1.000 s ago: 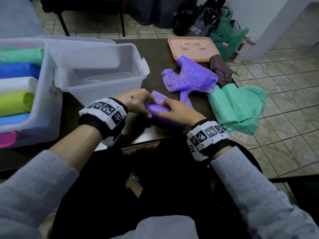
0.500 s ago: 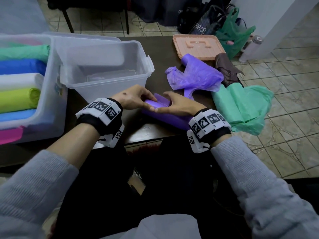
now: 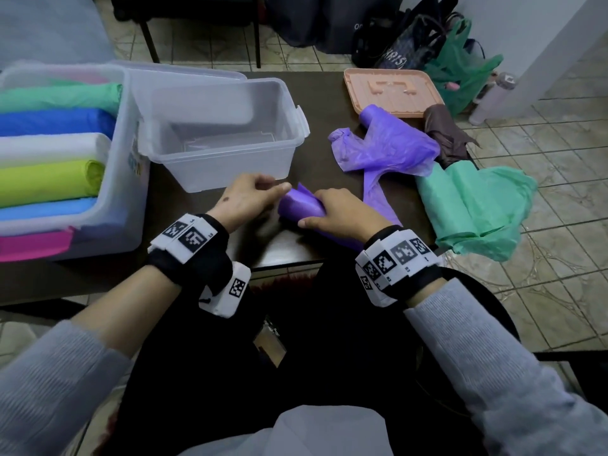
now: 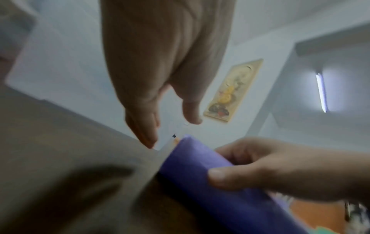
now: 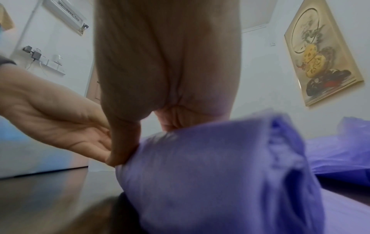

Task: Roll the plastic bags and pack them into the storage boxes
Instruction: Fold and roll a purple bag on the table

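One purple roll [image 3: 301, 207] lies on table [image 3: 279, 248] near front edge, long axis running from far-left to near-right. R hand [image 3: 342, 212] grasps it; L hand [image 3: 245, 200], fingers relaxed, beside its left end, holds nothing.

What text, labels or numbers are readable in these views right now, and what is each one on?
"RIS", partial white lettering on the dark patterned bag on the floor.
"on", partial, on the black bag behind the table.
Wristband markers: square black-and-white codes; the tiny digits beside them are too small to read.
Colourful sticker on the large storage box: blurred, unreadable.
Wrist views: no text.
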`<move>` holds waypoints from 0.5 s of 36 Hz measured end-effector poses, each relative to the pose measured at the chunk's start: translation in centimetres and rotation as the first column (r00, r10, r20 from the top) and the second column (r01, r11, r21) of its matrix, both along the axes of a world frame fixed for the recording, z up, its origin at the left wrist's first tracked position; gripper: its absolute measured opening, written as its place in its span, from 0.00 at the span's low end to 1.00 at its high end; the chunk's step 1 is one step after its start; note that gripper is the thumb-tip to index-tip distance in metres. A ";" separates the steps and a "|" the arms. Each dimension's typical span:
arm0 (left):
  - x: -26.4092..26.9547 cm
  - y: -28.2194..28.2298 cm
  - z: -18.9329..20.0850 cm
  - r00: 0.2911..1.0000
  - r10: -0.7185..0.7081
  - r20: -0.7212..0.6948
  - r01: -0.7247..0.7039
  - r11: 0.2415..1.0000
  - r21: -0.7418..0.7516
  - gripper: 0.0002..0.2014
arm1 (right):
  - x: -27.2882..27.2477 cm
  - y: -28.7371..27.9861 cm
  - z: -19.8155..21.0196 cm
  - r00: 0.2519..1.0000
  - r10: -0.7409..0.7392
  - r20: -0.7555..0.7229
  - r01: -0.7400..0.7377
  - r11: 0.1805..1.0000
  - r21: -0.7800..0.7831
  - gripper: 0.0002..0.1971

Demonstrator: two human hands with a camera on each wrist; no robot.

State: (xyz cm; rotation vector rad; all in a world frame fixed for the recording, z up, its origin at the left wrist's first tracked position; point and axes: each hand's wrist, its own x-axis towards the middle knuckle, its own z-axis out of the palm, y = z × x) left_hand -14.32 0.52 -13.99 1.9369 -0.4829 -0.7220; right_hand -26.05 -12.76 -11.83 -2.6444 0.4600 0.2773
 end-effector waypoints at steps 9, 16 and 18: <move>0.6 2.9 0.5 0.682 0.607 -0.409 -0.702 0.700 -0.131 0.44 | 1.8 1.3 1.3 0.995 0.098 0.000 -0.097 0.995 0.031 0.16; 2.1 3.6 3.5 0.555 0.604 -0.572 -0.826 0.482 -0.292 0.29 | 2.9 1.7 4.0 0.980 0.194 0.036 -0.195 0.981 0.010 0.18; 2.2 3.4 3.7 0.557 0.592 -0.582 -0.826 0.467 -0.316 0.29 | 3.3 1.7 5.2 0.974 0.216 0.060 -0.217 0.976 0.009 0.19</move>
